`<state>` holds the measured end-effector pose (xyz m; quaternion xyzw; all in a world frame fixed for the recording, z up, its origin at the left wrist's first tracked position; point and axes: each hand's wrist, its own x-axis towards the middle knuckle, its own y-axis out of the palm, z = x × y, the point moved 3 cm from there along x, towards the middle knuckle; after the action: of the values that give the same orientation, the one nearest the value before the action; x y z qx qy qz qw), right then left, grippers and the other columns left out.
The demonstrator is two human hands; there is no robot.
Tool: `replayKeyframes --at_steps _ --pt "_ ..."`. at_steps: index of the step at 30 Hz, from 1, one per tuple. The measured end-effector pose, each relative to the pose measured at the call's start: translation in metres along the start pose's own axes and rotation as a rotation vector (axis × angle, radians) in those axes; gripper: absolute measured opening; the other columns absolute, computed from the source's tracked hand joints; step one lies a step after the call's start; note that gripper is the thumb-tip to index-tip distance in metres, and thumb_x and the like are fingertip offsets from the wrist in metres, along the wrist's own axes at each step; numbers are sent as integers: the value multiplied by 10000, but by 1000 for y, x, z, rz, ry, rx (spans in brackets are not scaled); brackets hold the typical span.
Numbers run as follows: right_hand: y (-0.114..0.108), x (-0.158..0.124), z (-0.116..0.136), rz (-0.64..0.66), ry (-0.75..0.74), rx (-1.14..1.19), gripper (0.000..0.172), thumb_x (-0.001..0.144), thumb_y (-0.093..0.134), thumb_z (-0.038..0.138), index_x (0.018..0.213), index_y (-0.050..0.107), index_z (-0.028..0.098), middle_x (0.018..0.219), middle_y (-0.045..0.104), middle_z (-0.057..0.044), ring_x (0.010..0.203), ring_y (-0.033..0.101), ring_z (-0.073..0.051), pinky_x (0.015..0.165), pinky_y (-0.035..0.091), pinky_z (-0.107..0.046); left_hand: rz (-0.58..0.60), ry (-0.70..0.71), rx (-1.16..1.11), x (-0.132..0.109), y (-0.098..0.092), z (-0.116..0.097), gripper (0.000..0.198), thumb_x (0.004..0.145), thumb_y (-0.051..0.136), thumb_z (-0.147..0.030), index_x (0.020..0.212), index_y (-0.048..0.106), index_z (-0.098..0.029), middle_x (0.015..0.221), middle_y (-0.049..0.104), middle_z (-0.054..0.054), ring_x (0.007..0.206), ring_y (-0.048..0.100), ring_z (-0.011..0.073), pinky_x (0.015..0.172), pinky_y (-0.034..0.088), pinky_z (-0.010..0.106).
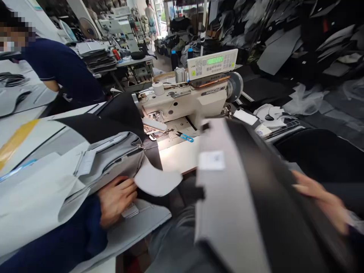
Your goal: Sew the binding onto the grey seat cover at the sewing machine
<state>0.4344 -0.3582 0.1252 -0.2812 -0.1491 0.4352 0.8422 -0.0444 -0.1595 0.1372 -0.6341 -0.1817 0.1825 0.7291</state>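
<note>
Beside the sewing machine (182, 102) — my left hand (116, 201) clenches grey fabric (113, 165); my right hand (321, 201) touches a black panel (273, 197) — too blurred to tell its grip.

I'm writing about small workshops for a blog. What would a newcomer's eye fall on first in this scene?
The cream Highlead industrial sewing machine dominates the centre, with its green-lit control panel on top. In the right foreground, a large grey-and-black padded panel blurs across the view, the right hand at its edge. At lower left, the left hand sits among pale grey fabric pieces.
</note>
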Motion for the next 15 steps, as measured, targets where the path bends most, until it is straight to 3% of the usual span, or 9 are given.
replayKeyframes --at_steps 2,4,5,7,9,12,14,15 --pt "75 -3 32 521 196 615 453 684 554 383 1117 634 277 941 621 -112 801 626 -315 624 476 -408 13 137 94 -4 -17 -6 360 814 323 -13 736 626 -191 906 667 57 1024 557 213 978 362 411" --pt "144 -4 66 839 186 886 419 654 643 306 1059 653 200 938 617 -81 842 609 -292 730 486 -369 10 193 168 -14 -31 -8 374 822 323 -12 791 650 -191 925 680 51 1040 558 208 969 363 416" --pt "174 -3 80 911 173 976 372 639 659 279 994 666 171 891 618 -62 810 605 -262 715 481 -321 3 190 183 -21 -37 -8 390 825 313 -12 812 659 -192 929 684 50 1035 563 207 973 359 422" --pt "221 1 96 927 242 1077 304 600 659 250 875 666 120 810 619 -55 684 581 -206 620 460 -253 -32 174 185 -37 -44 -8 419 838 291 -27 839 670 -205 943 692 48 1039 569 206 993 352 432" --pt "249 8 104 892 269 1090 273 563 654 245 799 647 109 723 606 -42 604 549 -176 550 435 -219 -79 158 181 -52 -48 -8 436 842 277 -47 842 672 -232 971 696 33 1049 572 196 1032 335 427" --pt "266 21 114 921 262 1052 258 601 651 275 801 630 113 664 586 -29 540 516 -158 478 407 -202 -192 98 87 -67 -53 -10 420 821 309 -65 828 672 -276 989 700 -24 1036 582 150 1129 251 338" --pt "274 32 121 1014 266 1014 281 614 670 286 828 632 108 684 593 -35 547 520 -157 469 411 -197 -295 94 0 -73 -55 -13 477 788 345 -87 1029 671 -338 990 704 -49 1011 600 144 1141 245 292" --pt "280 36 125 1071 273 995 302 603 690 286 835 635 101 704 600 -43 565 528 -160 480 424 -197 -341 92 -30 -76 -56 -14 562 767 357 -112 1198 607 -372 999 705 -57 1002 613 157 1117 301 296"
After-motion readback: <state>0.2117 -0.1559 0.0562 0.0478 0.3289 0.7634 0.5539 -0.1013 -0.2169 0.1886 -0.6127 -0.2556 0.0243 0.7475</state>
